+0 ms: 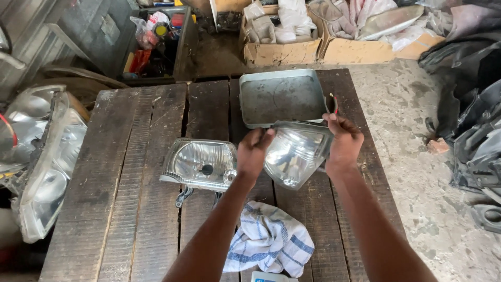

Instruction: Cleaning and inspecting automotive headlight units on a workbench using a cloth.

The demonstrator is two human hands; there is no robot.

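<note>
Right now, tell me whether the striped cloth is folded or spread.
Neither: the striped cloth lies crumpled in a loose heap on the wooden table.

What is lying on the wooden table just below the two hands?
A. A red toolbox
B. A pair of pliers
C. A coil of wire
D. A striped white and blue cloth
D: a crumpled white cloth with blue stripes lies on the planks of the wooden table, just below the left hand and right hand, which hold a clear headlight lens.

Glossy clear plastic headlight lens [295,154]; beside it, a shiny chrome-lined headlight housing [201,163]; rough weathered wooden table [130,198]; soft striped cloth [271,239]; dull metal tray [282,96].
</note>
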